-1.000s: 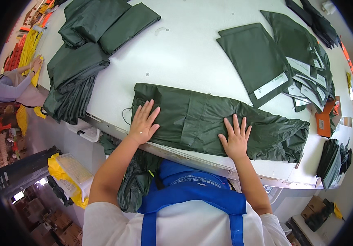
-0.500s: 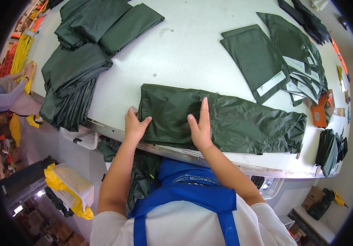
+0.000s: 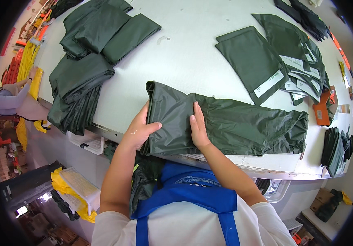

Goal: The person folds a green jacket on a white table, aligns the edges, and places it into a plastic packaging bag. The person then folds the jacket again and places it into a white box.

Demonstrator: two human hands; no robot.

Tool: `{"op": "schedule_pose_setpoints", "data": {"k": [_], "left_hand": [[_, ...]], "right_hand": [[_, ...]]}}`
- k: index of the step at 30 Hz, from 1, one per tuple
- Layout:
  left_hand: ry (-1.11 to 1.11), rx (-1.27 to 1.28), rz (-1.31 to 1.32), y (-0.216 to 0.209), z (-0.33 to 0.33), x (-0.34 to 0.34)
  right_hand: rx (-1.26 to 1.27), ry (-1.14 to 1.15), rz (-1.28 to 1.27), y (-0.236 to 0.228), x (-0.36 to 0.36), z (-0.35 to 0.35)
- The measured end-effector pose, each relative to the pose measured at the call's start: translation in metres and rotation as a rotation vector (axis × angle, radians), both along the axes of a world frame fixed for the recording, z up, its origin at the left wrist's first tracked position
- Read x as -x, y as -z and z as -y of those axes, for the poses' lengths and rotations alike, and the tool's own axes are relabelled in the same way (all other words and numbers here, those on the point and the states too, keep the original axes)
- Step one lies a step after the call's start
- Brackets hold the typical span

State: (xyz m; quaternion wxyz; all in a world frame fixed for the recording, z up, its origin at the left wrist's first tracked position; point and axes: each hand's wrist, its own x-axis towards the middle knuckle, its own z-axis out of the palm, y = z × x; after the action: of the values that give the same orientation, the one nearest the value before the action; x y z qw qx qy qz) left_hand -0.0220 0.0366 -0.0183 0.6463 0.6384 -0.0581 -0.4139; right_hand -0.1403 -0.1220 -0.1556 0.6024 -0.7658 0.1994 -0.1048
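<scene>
A dark green, shiny garment of waterproof-looking cloth (image 3: 242, 123) lies across the near edge of the table, folded at its left part and wrinkled toward its right end. My left hand (image 3: 140, 129) grips the folded left end, thumb on top and fingers behind the lifted layers. Stretched out and held on edge, my right hand (image 3: 200, 127) rests against the cloth near a crosswise seam. It grasps nothing.
Folded dark green garments (image 3: 82, 74) are piled at the left. Flat green pouches with white labels (image 3: 254, 61) and an orange box (image 3: 323, 110) are at the right. Below the table edge hangs a white basket (image 3: 88, 141). A co-worker (image 3: 10, 100) handles yellow cloth far left.
My left hand has closed round the garment's left end and raised it a little toward the right. My right hand has barely moved, its fingers still straight.
</scene>
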Motion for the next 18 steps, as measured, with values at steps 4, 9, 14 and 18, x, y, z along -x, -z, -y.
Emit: {"op": "schedule_pose_setpoints", "data": {"k": [4,9,14,18], "left_hand": [[0.037,-0.013,0.087,-0.005,0.012,0.008],[0.143,-0.059,0.259,-0.017,0.049,0.034],[0.362,-0.177,0.504,-0.006,0.131,0.087],[0.501,-0.262,0.605,0.051,0.181,0.123]], "right_hand": [[-0.25,0.224,0.086,0.001,0.003,-0.006],[-0.835,0.314,0.021,-0.019,0.004,0.005],[-1.111,0.437,-0.127,-0.04,0.025,0.057],[-1.043,0.388,0.158,-0.062,0.06,0.126]]}}
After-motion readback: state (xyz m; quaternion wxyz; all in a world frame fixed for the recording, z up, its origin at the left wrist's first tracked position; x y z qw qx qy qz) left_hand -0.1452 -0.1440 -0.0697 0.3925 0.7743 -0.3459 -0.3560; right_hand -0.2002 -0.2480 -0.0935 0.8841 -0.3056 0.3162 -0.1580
